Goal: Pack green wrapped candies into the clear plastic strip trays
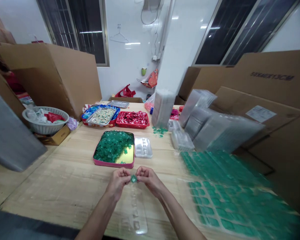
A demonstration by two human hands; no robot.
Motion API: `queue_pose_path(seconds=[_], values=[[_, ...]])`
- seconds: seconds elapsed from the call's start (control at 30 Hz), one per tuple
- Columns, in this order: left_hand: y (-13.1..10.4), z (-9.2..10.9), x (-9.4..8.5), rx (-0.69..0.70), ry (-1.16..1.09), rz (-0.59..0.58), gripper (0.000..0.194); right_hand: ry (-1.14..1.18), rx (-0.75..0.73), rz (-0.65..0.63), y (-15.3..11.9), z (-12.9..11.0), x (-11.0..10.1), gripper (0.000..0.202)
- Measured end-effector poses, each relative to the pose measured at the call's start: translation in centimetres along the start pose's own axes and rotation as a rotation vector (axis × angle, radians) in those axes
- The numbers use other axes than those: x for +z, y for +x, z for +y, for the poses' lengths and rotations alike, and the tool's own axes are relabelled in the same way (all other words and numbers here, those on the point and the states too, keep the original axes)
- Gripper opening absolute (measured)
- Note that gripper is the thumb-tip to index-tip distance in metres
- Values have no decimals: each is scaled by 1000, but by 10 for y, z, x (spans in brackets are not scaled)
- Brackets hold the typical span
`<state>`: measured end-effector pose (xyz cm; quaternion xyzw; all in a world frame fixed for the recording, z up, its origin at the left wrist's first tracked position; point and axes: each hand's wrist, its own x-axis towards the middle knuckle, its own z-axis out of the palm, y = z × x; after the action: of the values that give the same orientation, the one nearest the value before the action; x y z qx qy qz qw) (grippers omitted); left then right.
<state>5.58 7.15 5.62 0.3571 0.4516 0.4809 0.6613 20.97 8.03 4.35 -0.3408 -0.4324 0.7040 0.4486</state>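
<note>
Near a clear tray [136, 215] running lengthwise forward, left hand [119, 181] and right hand [149, 179] pinch a green piece [133, 179].

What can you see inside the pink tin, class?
A heap of green pieces lies in the pink tin, its yellow bottom showing at front right. Whatever is under the heap is hidden.

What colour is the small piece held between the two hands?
The small piece is green, as the head view shows.
</note>
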Motion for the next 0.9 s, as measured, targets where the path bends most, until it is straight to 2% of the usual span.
queue_pose_path(seconds=[0.13,0.23,0.3,0.4,0.5,0.67,0.8,0.9], values=[[8,-21,-6,-24,250,87,12,-235,7,39,3,17,-5,20],[13,-40,-9,-11,384,129,10,-601,-59,101,1,35,-6,7],[18,-48,-10,12,423,147,12,-858,-91,156,-2,42,-4,9],[21,-52,-9,70,486,166,14,-1152,-100,225,-6,45,0,16],[17,-49,-8,139,530,176,10,-1332,-123,255,-7,45,5,18],[5,-48,-12,316,730,37,18,-1392,-71,270,-6,44,7,16],[7,-52,-18,361,875,-41,22,-1316,-46,234,-4,39,3,21],[11,-55,-21,387,941,-80,24,-1230,-95,188,-4,37,-1,26]])
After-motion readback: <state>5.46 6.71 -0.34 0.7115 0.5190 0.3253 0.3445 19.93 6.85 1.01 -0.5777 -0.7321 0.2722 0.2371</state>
